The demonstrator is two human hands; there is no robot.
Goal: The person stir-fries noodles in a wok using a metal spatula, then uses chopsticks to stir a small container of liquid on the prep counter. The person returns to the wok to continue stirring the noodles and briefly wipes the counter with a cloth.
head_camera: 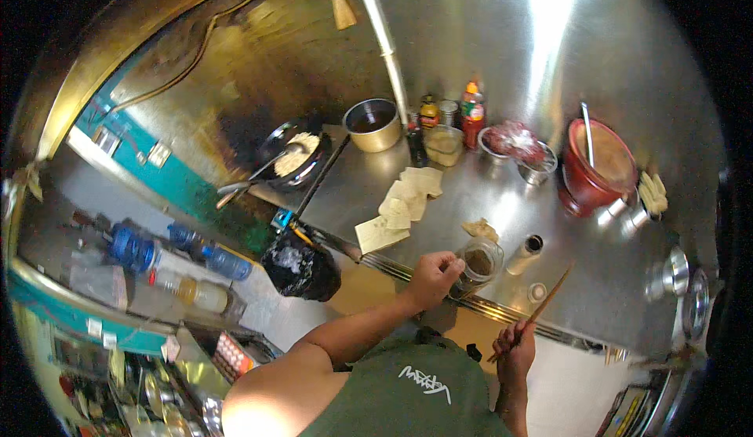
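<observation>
My left hand (434, 279) has its fingers curled at the left side of a clear jar (488, 254) with dark brown contents. Whether it grips the jar or something small, I cannot make out. A pair of wooden chopsticks (550, 297) is in my right hand (516, 346), low at the counter's front edge, their tips pointing up and to the right. Just right of the jar stand a pepper-mill-like cylinder (525, 254) and a small clear cup or lid (536, 293). Behind the jar lies a crumpled tan scrap (480, 229).
Yellowish paper slips (406, 198) lie on the steel counter (329, 201). Along the back are a metal pot (376, 137), sauce bottles (472, 113) and a red bucket (588, 184) with a utensil. A wok (273, 172) sits left; a black bag (303, 266) hangs below.
</observation>
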